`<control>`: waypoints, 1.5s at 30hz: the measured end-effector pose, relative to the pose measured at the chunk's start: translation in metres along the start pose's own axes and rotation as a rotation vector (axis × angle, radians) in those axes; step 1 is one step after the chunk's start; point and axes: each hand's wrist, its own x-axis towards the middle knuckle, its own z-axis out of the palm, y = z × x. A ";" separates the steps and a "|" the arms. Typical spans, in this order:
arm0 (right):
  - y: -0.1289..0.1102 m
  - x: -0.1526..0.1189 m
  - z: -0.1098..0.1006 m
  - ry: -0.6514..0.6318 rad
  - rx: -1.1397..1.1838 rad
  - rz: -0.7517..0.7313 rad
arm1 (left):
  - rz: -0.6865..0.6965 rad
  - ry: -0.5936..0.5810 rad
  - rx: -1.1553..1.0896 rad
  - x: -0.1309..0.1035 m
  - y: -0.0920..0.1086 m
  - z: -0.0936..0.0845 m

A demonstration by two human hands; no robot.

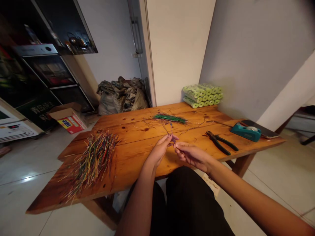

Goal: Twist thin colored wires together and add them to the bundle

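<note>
Close together over the table's near edge, both my hands pinch thin dark wires. My left hand (160,147) has its fingertips on the wires (164,126), which stick up and away from it. Just to the right, my right hand (190,154) grips the lower part, where something small and purplish (173,139) shows between the hands. Beyond them lies a bundle of green wires (171,118). A beaded strand (193,127) runs across the wood behind my right hand. The exact finger contact is too small to make out.
A large pile of coloured wires (98,157) covers the left of the wooden table (133,147). Pliers (220,142), a teal tape dispenser (246,132) and a dark flat device (263,128) lie right. Green rolls (203,95) stand at the back.
</note>
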 end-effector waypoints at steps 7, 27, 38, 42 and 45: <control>-0.008 0.010 0.003 -0.031 0.048 0.028 | 0.043 0.073 -0.022 0.003 -0.004 0.000; 0.015 0.066 0.030 0.008 0.022 0.005 | 0.065 0.611 0.078 0.028 -0.024 -0.022; 0.025 0.073 0.015 0.131 -0.114 -0.143 | 0.219 0.642 -0.163 0.022 -0.009 -0.042; 0.023 0.070 0.020 0.226 -0.393 -0.266 | 0.215 0.527 -0.180 0.020 -0.005 -0.039; 0.022 0.071 0.025 0.355 -0.526 -0.409 | 0.199 0.456 -0.128 0.018 -0.004 -0.036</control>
